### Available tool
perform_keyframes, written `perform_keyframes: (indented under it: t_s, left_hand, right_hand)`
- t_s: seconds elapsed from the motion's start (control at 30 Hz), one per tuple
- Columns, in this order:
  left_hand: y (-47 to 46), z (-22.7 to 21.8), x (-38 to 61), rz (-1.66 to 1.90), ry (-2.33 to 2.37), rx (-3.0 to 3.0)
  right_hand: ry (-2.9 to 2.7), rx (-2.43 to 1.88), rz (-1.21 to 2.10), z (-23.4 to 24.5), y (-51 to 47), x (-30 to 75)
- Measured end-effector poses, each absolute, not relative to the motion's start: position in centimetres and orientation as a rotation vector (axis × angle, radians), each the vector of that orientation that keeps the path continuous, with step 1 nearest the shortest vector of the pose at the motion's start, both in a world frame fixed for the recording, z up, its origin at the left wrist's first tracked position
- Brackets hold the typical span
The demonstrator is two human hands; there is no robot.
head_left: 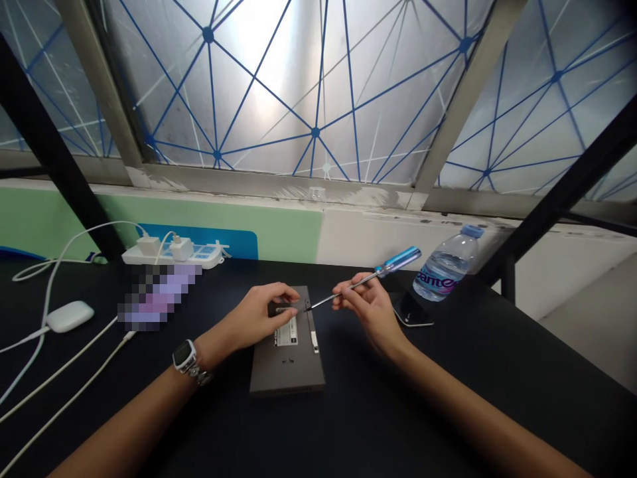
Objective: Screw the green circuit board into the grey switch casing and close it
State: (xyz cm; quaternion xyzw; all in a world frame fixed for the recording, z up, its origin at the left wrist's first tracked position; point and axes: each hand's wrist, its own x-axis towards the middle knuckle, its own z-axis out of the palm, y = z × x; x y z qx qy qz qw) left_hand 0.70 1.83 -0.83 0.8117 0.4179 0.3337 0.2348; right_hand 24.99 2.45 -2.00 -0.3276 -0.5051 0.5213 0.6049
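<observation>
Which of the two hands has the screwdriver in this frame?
The right hand pinches the blue-handled screwdriver, its tip toward the grey box. The left hand, the one wearing the wristwatch, rests on that box instead.

Your screwdriver (398, 260) has a glossy blue plastic handle and a smooth steel shaft. The device casing (287, 372) looks like matt grey metal, and its paper label (287, 330) is white. The tabletop (378, 411) is matt black; the water bottle (448, 265) is shiny clear plastic.
</observation>
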Motion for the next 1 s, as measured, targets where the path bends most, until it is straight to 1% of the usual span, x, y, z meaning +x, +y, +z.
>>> perform_keyframes:
  t_s: [0.23, 0.77, 0.9, 1.0]
  left_hand:
    - [1.5, -1.1, 1.7, 0.895, 1.099, 2.251]
    - [1.9, -0.6, 0.7, 0.950, 1.079, 2.359]
    - [3.1, 0.6, -2.1, 0.901, 1.237, 2.399]
    - [4.0, 1.2, -4.5, 0.752, 1.438, 2.355]
  right_hand:
    - [-0.950, -0.768, 1.255, -2.6, 1.4, 24.4]
    - [-0.773, -0.808, 1.323, -2.8, 1.2, 24.3]
    - [-0.786, -0.828, 1.327, -3.0, 1.4, 24.6]
    - [-0.814, -0.829, 1.337, -3.0, 1.3, 24.5]
